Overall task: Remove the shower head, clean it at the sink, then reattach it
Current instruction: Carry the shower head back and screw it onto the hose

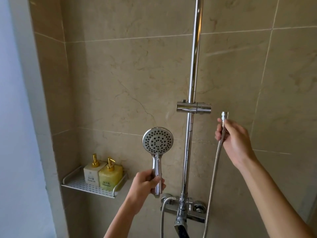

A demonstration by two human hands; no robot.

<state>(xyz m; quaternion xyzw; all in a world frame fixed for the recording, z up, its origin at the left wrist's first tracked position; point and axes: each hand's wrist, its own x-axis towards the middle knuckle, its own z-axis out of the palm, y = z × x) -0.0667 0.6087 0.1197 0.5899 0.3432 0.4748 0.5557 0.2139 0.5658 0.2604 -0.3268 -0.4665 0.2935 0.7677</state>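
A chrome shower head (158, 141) with a round grey nozzle face stands upright, detached from its hose. My left hand (145, 185) grips its handle near the lower end. My right hand (234, 141) holds the metal hose (213, 176) just below its free end nut (224, 115), up and to the right of the shower head. The hose hangs down from my right hand toward the bottom edge. An empty chrome holder bracket (193, 107) sits on the vertical rail (194, 54) between the two hands, slightly above them.
A chrome mixer valve (183, 207) with a spout sits low on the beige tiled wall. A white perforated corner shelf (89, 187) at the left carries a white pump bottle (93, 171) and a yellow pump bottle (109, 175).
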